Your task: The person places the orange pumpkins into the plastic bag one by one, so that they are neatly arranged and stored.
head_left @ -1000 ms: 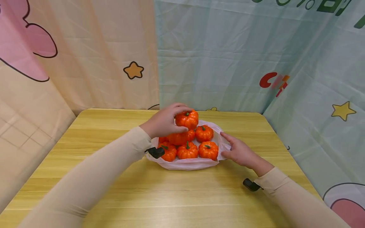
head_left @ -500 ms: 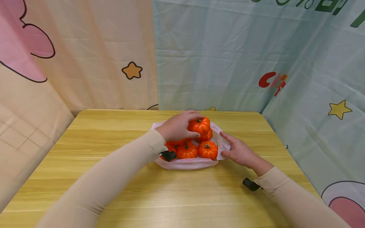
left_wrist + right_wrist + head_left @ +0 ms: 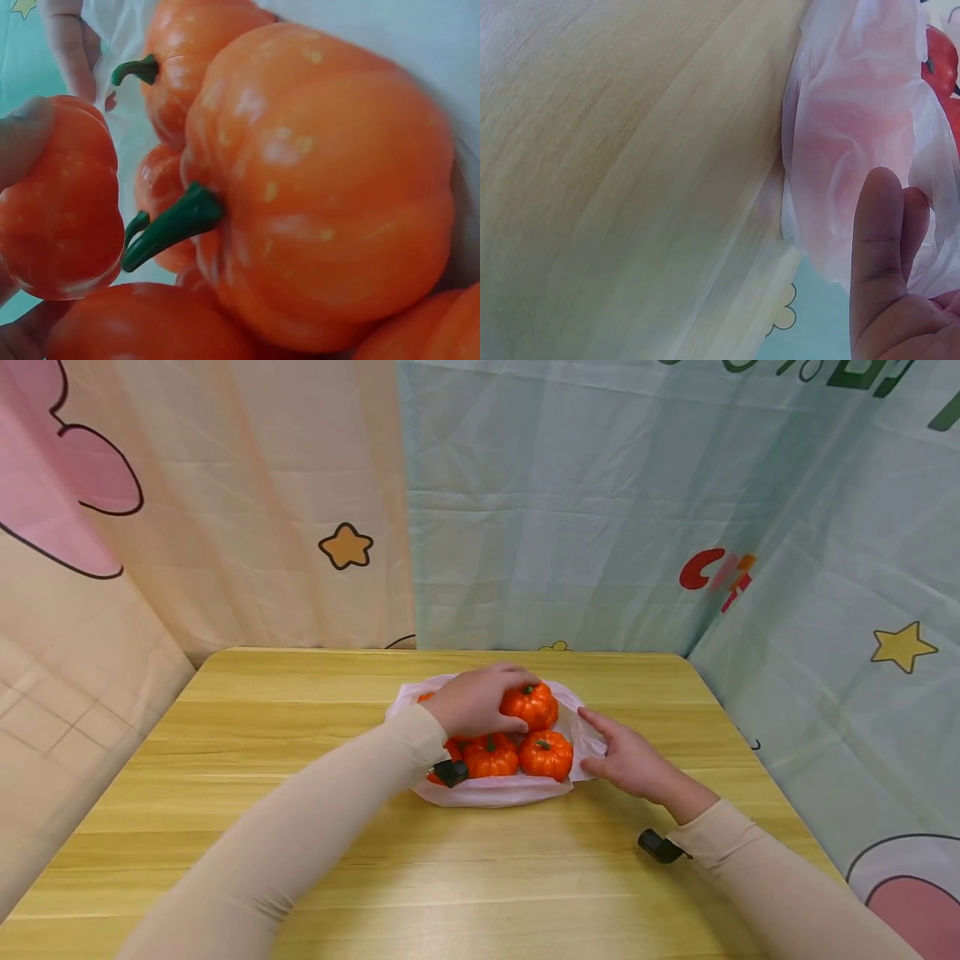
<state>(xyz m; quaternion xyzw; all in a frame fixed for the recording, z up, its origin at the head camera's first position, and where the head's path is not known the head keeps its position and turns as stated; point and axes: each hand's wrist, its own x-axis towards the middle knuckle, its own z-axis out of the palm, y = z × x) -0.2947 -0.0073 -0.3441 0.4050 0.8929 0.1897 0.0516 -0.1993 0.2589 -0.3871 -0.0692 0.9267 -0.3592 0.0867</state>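
Observation:
My left hand (image 3: 480,700) grips a small orange pumpkin (image 3: 529,706) with a green stem, low over the open white plastic bag (image 3: 510,791). In the left wrist view this pumpkin (image 3: 64,202) sits between thumb and fingers, close to a bigger-looking pumpkin (image 3: 322,180) in the bag. Several more pumpkins lie there, among them one at the front right (image 3: 546,755) and one beside it (image 3: 491,757); my left hand and wrist hide some. At the bag's right side my right hand (image 3: 633,764) holds the rim, thumb (image 3: 879,232) against the plastic.
A wooden table (image 3: 480,877) carries the bag near its back edge. Printed cloth curtains (image 3: 600,510) stand behind and at both sides. Each wrist wears a small black camera, such as the right one (image 3: 660,846).
My left hand has carried the gripped pumpkin rightward and lowered it into the right part of the bag, in front of another pumpkin. My right hand has stayed at the rim.

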